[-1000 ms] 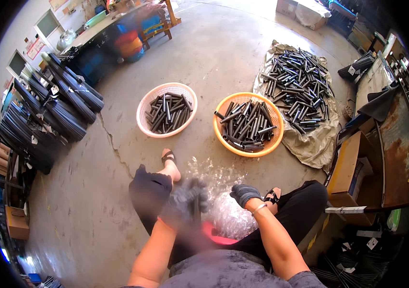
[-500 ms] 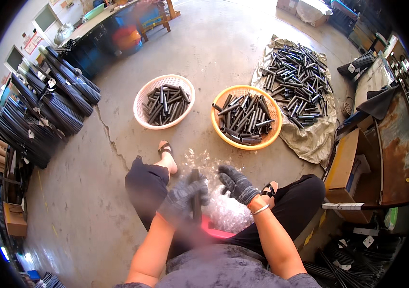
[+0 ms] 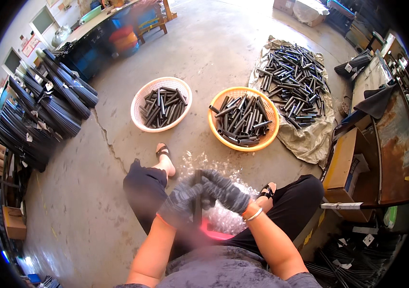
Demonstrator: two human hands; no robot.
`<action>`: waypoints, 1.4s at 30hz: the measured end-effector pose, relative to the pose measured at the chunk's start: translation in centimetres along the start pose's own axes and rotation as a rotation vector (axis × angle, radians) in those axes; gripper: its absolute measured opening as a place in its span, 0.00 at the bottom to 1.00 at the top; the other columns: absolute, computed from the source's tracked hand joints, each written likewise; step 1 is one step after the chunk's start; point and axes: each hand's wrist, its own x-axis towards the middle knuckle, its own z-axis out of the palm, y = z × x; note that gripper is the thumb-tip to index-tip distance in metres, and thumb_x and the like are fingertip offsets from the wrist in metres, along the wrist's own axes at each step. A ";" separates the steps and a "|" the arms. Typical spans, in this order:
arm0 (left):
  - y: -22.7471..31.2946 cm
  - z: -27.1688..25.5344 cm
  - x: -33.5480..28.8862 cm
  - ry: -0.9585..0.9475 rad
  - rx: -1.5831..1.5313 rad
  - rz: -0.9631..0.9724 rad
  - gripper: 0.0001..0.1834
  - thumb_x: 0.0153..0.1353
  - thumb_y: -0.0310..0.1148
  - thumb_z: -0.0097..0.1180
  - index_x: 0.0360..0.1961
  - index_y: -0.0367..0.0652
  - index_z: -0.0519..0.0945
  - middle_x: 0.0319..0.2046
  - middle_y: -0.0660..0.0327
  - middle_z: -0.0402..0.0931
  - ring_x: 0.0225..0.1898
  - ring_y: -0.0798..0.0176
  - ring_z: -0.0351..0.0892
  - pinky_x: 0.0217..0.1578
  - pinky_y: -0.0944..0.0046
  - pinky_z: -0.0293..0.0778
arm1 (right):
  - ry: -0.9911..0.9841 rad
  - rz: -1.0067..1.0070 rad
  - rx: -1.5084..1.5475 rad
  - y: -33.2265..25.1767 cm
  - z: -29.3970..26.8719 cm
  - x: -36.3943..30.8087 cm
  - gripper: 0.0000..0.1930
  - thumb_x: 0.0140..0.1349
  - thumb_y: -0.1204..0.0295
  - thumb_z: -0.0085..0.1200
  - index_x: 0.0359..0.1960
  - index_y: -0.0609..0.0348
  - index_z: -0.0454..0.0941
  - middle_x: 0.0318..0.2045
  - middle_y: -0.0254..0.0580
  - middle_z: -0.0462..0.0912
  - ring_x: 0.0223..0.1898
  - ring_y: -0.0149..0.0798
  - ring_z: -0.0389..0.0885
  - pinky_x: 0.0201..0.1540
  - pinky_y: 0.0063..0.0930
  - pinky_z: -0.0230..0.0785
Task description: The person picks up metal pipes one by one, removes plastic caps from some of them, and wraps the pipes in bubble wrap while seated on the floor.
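Between my knees, my gloved left hand (image 3: 181, 200) is wrapped round a short black tube (image 3: 197, 211), held nearly upright. My right hand (image 3: 227, 192), in a matching grey glove, meets it at the tube's upper part, fingers bent and pressed against it. The gloves hide the tube's top end and whatever the right fingertips may pinch. Below the hands lies a heap of clear, curly plastic shavings (image 3: 227, 220), partly over a pink thing (image 3: 212, 232) in my lap area. More shavings are scattered on the floor just beyond.
Ahead stand a pale pink basket (image 3: 136, 115) and a yellow-orange basket (image 3: 274, 129), both holding black tubes. Many more tubes (image 3: 298, 86) lie on a tan sheet (image 3: 305, 146). Bundled long rods (image 3: 46, 105) lean at left; a cardboard box (image 3: 341, 163) sits at right.
My right hand has moved left and closed in on the tube's upper part; before, it was apart from it over the shavings. My left hand keeps its hold on the tube.
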 end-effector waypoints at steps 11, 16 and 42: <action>-0.3 -1.3 0.0 -0.037 -0.002 0.004 0.17 0.58 0.29 0.56 0.48 0.40 0.69 0.31 0.61 0.72 0.30 0.62 0.73 0.34 0.61 0.74 | 0.039 0.162 0.176 0.2 -1.0 0.7 0.15 0.64 0.66 0.48 0.49 0.60 0.72 0.24 0.36 0.75 0.25 0.26 0.73 0.29 0.25 0.68; 1.3 -1.0 -1.0 0.076 0.024 0.062 0.17 0.58 0.30 0.56 0.47 0.39 0.69 0.30 0.60 0.72 0.30 0.62 0.73 0.34 0.60 0.74 | 0.089 0.265 -0.960 11.4 -6.5 -0.4 0.15 0.62 0.62 0.49 0.41 0.63 0.75 0.37 0.54 0.80 0.37 0.54 0.79 0.43 0.40 0.69; 1.8 -2.1 -1.6 0.012 -0.008 0.074 0.19 0.58 0.30 0.57 0.49 0.40 0.68 0.32 0.60 0.71 0.32 0.60 0.73 0.37 0.58 0.74 | 0.033 0.477 -1.083 9.1 -9.2 0.7 0.13 0.61 0.63 0.53 0.38 0.61 0.79 0.37 0.41 0.82 0.31 0.33 0.78 0.34 0.29 0.71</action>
